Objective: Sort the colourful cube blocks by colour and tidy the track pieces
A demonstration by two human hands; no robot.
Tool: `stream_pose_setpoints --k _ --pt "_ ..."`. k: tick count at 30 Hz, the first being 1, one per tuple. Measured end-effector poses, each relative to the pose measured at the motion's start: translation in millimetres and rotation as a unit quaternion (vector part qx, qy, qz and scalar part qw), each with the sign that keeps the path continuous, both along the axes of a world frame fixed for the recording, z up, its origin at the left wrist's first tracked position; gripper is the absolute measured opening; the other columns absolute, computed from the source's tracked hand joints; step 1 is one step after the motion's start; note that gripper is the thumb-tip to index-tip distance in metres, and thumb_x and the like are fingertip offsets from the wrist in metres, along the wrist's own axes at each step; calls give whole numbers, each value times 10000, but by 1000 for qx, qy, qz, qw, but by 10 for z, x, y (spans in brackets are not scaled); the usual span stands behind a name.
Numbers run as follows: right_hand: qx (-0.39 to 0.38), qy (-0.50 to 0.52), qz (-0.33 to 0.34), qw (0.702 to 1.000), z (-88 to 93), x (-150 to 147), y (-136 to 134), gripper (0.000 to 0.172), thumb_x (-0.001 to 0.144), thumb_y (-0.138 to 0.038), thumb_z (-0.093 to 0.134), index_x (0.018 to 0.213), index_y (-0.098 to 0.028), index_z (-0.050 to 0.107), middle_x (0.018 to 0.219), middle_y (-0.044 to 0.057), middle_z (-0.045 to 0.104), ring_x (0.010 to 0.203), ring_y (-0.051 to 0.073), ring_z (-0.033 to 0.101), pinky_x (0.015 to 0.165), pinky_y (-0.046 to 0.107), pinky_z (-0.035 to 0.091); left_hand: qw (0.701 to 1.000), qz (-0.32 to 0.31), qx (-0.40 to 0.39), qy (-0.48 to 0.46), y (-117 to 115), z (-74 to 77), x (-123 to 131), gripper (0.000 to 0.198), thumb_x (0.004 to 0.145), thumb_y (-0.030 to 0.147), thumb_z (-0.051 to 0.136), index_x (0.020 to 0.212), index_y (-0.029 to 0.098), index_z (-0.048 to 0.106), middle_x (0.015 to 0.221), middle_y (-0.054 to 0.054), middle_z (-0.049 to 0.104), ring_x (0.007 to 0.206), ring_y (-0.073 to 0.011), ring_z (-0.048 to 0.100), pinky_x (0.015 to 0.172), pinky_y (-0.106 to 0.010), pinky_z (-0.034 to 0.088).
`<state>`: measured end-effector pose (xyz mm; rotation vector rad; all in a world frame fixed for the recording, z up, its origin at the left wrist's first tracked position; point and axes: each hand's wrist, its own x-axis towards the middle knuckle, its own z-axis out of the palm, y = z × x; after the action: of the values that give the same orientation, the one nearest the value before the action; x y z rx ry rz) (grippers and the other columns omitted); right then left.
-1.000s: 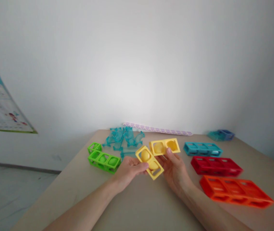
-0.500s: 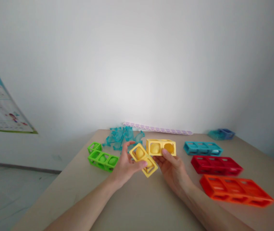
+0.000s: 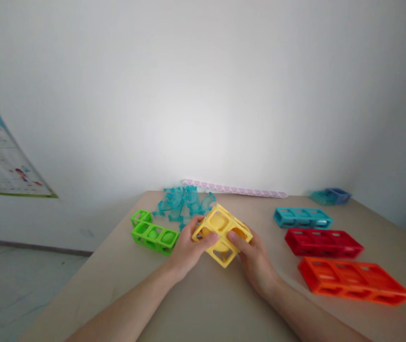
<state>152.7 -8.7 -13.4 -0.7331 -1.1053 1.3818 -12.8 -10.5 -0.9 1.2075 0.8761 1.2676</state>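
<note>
Two yellow block pieces with square openings (image 3: 219,221) are pressed side by side above the table, forming a tilted square of windows with rounded yellow shapes inside. My left hand (image 3: 189,244) grips the left side, its thumb across the front face. On the other side my right hand (image 3: 253,254) is closed round the right piece, thumb also on the front. The fingers behind the blocks are mostly hidden. Left of my left hand lies a green L-shaped block piece (image 3: 155,236) on the table.
Clear teal plastic pieces (image 3: 179,203) are heaped behind my hands. To the right lie a blue block row (image 3: 303,218), a red one (image 3: 323,242) and an orange one (image 3: 353,280). A purple patterned strip (image 3: 235,189) runs along the wall; a blue container (image 3: 337,195) sits far right.
The two yellow pieces, apart and at different angles before, are now joined side by side. My right hand has turned its piece and moved left against the other.
</note>
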Motion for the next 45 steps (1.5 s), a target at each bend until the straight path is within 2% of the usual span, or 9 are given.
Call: stream_pose_setpoints --k 7,14,19,25,31,34,37,40,45 --pt "-16 -58 9 998 46 23 17 339 770 -435 701 950 -152 653 902 72 701 818 221 637 777 338 488 1000 -7 -22 11 36 28 -27 347 756 379 713 1001 139 661 901 -67 684 768 -168 625 679 -248 472" --pt "33 -161 29 986 190 55 -20 362 736 -466 712 882 -143 645 806 36 689 699 166 609 653 271 493 1000 -5 -21 -8 27 71 -70 333 701 335 761 957 139 677 831 -45 679 707 -147 609 627 -224 460" --pt "32 -200 -3 979 211 20 -68 364 714 -467 721 878 -166 598 707 -2 652 587 147 584 533 253 478 997 -65 -27 -31 -11 41 -37 385 678 307 786 1003 132 678 888 -76 701 730 -179 638 672 -278 510" --pt "28 -195 -22 980 201 36 -51 380 733 -501 693 851 -149 612 744 23 664 652 161 605 578 253 489 999 -32 -16 -38 -13 33 4 341 694 308 782 965 119 699 887 -77 712 711 -146 632 654 -229 500" --pt "36 -195 -16 980 156 51 -49 397 761 -522 659 864 -139 630 761 39 672 663 170 604 598 264 488 998 1 -12 -65 25 41 -46 577 692 273 787 1224 188 580 916 -67 724 722 -162 653 684 -270 526" --pt "56 -206 -11 977 131 51 -47 354 775 -486 664 890 -153 629 806 38 678 709 182 617 632 274 503 998 8 -13 -58 23 52 -67 614 689 281 786 1259 204 570 957 -71 726 751 -179 663 681 -275 529" --pt "91 -238 -57 965 117 80 -17 295 762 -449 690 858 -185 599 784 19 660 696 179 613 608 269 506 999 13 -10 -47 14 78 -75 542 694 301 779 1204 198 628 1019 -75 716 835 -204 665 731 -283 523" --pt "141 -279 -102 944 90 126 35 259 744 -377 716 911 -216 601 822 16 658 726 186 622 617 272 522 999 14 -21 -39 11 96 -66 443 719 338 755 1126 177 682 948 -66 721 826 -209 664 750 -294 516" --pt "189 -270 -100 939 18 141 70 298 756 -245 691 1038 -247 595 1016 49 646 848 204 636 663 284 551 998 17 -29 -51 18 85 -43 375 721 324 756 1058 169 701 886 -53 714 784 -187 651 731 -281 509"
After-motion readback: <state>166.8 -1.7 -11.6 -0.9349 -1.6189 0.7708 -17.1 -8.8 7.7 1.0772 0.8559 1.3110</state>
